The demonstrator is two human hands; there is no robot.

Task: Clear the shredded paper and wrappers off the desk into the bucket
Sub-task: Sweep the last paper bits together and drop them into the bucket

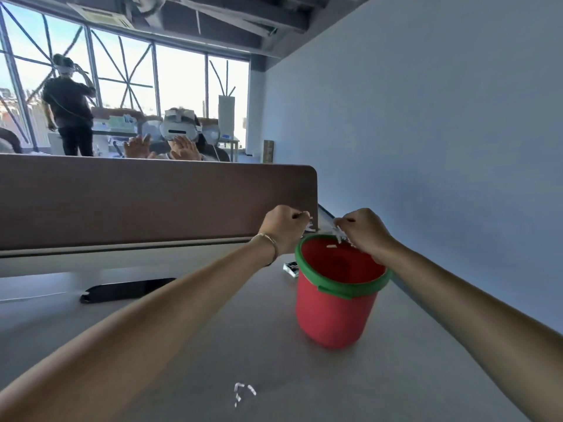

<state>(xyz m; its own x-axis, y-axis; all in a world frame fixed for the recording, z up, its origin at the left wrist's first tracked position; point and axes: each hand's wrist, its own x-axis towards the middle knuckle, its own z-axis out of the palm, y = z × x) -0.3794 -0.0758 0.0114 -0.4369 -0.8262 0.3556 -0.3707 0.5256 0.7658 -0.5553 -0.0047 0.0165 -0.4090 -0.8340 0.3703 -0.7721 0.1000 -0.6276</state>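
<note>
Item: shredded paper, two small bunches. One bunch point(308, 223) sits in my left hand point(285, 228), fingers curled tight round it, white strips poking out past the knuckles. The other bunch point(339, 234) hangs from my right hand point(365, 233), pinched in curled fingers, strips dangling toward the bucket mouth.

Item: bucket point(335, 312), red with a green rim, upright on the desk point(189, 345). It stands directly below my right hand and just right of my left wrist. One white scrap point(331, 246) shows against its inner wall, under my right fingers.

Item: loose strips point(242, 392), white, on the desk well back from both hands, toward me.

Item: wrapper point(291, 268), dark with white print, flat on the desk just beside the bucket, under my left wrist; half hidden.

Item: bracelet point(269, 243), thin, on my left wrist.

Item: black oblong object point(128, 290), flat on the desk, well left of my left forearm.

Item: brown divider panel point(137, 202), upright beyond both hands.
</note>
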